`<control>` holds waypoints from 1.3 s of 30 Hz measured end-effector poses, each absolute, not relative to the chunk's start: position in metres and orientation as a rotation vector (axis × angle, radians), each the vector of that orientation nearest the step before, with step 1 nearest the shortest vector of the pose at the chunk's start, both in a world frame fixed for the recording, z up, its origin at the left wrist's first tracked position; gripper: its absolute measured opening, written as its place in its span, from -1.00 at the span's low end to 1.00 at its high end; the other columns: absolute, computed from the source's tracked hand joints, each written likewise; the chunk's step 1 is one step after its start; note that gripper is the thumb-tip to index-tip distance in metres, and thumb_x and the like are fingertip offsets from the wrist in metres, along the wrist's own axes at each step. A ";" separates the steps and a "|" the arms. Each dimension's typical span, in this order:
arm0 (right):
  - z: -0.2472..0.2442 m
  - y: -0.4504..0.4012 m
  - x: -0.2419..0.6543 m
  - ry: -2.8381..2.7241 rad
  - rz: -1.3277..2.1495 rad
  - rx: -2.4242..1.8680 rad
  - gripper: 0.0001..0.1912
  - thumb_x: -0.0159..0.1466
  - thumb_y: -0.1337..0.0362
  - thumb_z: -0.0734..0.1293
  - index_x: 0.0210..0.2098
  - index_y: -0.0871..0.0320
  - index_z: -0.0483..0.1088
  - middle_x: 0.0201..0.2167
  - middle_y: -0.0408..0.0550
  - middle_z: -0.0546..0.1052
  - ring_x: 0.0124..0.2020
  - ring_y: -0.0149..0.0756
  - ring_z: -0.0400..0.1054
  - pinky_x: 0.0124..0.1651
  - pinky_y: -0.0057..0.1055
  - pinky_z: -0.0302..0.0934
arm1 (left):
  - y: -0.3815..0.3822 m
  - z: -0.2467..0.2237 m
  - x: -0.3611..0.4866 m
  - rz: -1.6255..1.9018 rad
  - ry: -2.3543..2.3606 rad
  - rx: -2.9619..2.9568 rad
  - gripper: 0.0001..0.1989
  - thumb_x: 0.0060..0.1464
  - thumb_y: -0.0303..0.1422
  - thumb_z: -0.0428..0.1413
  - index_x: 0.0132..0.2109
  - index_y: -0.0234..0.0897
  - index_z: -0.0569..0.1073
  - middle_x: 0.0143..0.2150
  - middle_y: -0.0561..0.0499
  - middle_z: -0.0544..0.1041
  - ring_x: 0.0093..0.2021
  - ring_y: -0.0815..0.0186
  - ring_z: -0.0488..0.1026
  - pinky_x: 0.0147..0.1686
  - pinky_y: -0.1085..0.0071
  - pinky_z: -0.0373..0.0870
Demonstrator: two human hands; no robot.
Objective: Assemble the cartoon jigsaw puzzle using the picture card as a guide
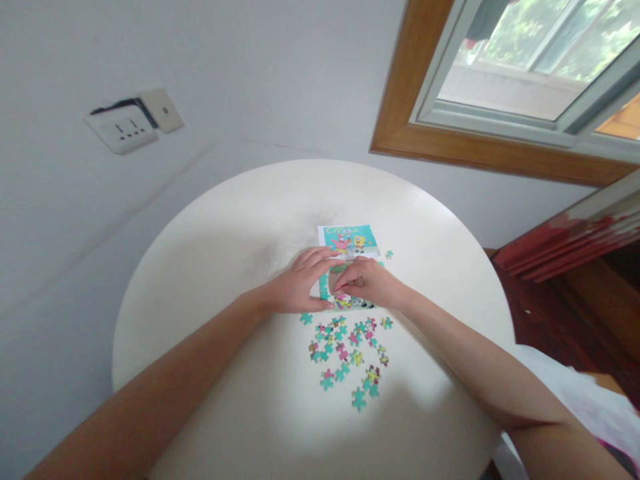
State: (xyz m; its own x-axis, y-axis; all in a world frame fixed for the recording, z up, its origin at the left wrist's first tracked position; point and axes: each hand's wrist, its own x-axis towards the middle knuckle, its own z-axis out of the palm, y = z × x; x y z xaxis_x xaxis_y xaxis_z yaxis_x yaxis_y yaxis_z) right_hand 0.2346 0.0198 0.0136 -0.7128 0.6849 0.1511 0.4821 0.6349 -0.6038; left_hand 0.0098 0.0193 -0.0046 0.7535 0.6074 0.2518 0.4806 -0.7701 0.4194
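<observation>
Bare arms [193, 367]; hands [305, 280] touch rectangular puzzle [357, 303].

Two bare hands, one left [309, 283] and one right [370, 280], meet at a single puzzle board [324, 283]. One picture card [350, 240] lies just beyond the board, with one lone jigsaw piece [389, 255] past its far right corner. More than twenty loose pieces [359, 399] spread on the board's near side, too closely bunched for an exact tally. One round table [240, 220] lies beneath the board; two wall plates [125, 128], one with socket holes, are well to its left, one window [520, 60] to its far right.
</observation>
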 end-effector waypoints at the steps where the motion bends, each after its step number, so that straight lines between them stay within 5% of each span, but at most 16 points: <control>1: 0.013 0.020 0.235 -2.501 0.741 -0.925 -0.91 0.20 0.35 0.40 -0.35 0.07 0.58 -0.42 -0.18 0.60 -0.32 -0.37 0.40 -0.07 -0.40 0.13 | 0.019 -0.005 0.010 0.545 0.838 2.622 -0.22 -0.03 -0.12 0.24 0.28 -0.21 0.16 0.29 -0.22 0.17 0.33 -0.04 0.01 0.30 0.00 -0.02; 21: 0.014 0.017 0.245 -2.619 0.510 -0.785 -0.87 0.23 0.19 0.39 -0.25 0.04 0.57 -0.30 -0.08 0.50 -0.20 -0.29 0.30 -0.06 -0.33 0.08 | 0.021 -0.010 0.008 0.564 0.810 2.632 -0.20 -0.03 -0.11 0.25 0.29 -0.19 0.13 0.29 -0.22 0.16 0.34 -0.01 0.01 0.30 0.03 -0.02; 39: 0.019 0.014 0.248 -2.598 0.483 -0.721 -0.85 0.30 0.26 0.32 -0.23 0.03 0.56 -0.33 -0.08 0.50 -0.21 -0.29 0.31 -0.09 -0.34 0.05 | 0.020 -0.012 0.007 0.594 0.806 2.611 -0.21 -0.04 -0.12 0.25 0.28 -0.23 0.16 0.30 -0.25 0.16 0.33 -0.03 0.04 0.30 0.01 0.01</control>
State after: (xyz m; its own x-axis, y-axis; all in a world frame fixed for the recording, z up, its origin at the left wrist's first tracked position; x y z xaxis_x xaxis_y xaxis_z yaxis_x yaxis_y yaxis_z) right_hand 0.2478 0.0135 0.0187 -0.7868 0.5489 0.2824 0.4105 0.8069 -0.4247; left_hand 0.0074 0.0204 -0.0115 0.7512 0.5943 0.2871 0.4506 -0.7796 0.4349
